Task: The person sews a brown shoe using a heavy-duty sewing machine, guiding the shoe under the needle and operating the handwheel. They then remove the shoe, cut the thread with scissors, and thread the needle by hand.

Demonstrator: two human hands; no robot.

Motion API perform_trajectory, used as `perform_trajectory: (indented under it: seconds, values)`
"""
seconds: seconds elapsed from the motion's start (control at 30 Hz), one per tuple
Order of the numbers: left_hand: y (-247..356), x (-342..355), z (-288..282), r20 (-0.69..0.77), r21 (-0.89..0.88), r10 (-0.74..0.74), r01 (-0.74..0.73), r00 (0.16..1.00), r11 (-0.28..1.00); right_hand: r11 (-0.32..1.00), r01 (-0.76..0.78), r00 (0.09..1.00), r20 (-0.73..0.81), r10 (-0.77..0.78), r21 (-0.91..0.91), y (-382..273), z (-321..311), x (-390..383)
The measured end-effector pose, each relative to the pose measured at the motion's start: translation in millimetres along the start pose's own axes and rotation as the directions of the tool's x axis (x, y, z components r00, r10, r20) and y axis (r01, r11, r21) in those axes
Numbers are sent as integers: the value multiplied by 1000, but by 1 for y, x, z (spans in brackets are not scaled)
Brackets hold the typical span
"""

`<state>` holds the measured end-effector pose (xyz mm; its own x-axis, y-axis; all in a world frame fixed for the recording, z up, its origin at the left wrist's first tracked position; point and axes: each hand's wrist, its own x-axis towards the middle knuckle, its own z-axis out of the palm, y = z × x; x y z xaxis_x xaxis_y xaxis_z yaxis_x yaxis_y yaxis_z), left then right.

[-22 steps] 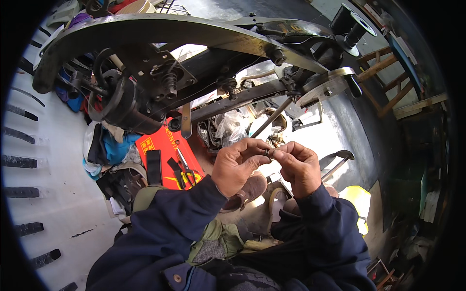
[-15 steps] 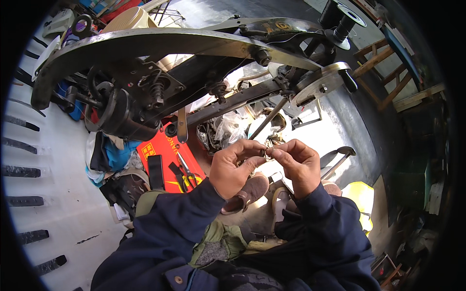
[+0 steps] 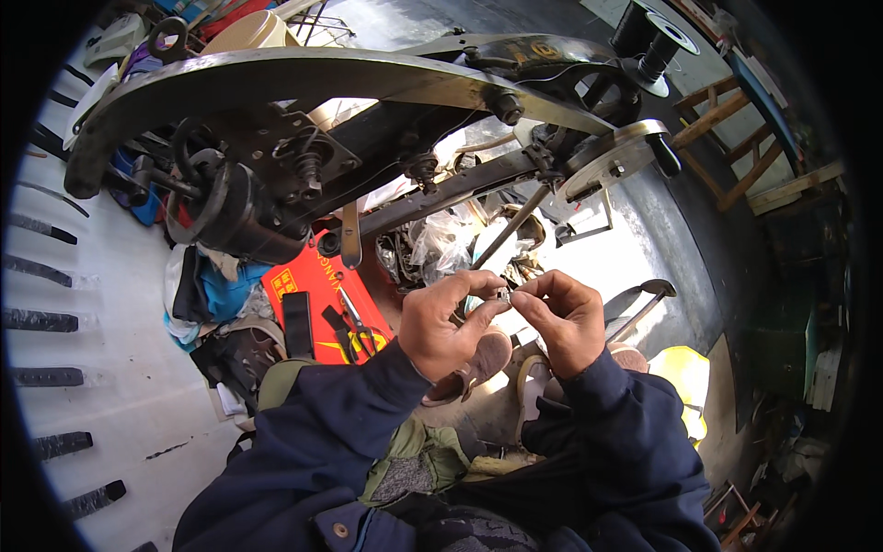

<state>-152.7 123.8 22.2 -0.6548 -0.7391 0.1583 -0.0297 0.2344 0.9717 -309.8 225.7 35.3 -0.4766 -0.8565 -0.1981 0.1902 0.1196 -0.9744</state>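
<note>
A small shiny metal piece [image 3: 503, 295] is pinched between my two hands, too small for its kind to show. My left hand [image 3: 448, 317] grips it with thumb and forefinger. From the other side, the thumb and fingertips of my right hand [image 3: 561, 317] close together at its edge; whether they hold a part of their own is hidden. Both hands are in the air above my shoes [image 3: 478, 363]. Beyond them stands a black hand-cranked sewing machine [image 3: 368, 87] with a long curved metal arm.
Left of my hands, a red box [image 3: 322, 294] carries scissors [image 3: 359, 317] and dark strips. Clear plastic bags [image 3: 440, 241] lie under the machine. Several dark straps [image 3: 41, 320] lie on the white sheet at far left. Thread spools [image 3: 667, 46] stand at upper right, near a wooden stool [image 3: 717, 120].
Both hands stay almost in place, their fingertips shifting slightly around the small piece, which shows a bit more now. The machine appears slightly farther right in the picture.
</note>
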Motion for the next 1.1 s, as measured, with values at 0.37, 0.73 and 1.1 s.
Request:
perform_trajectory:
  seconds: [0.37,0.73,1.1]
  values:
    - [1,2,-6,48,-130,-48,54,998,990,972,-233,964,137,228,19,-25,-11,-3]
    - [-5,1,-5,78,-176,-47,60,996,983,964,-260,954,169,248,50,-23,-12,-3]
    - [-6,1,-6,90,-195,-56,73,994,978,969,-243,956,181,232,41,-18,-13,-1]
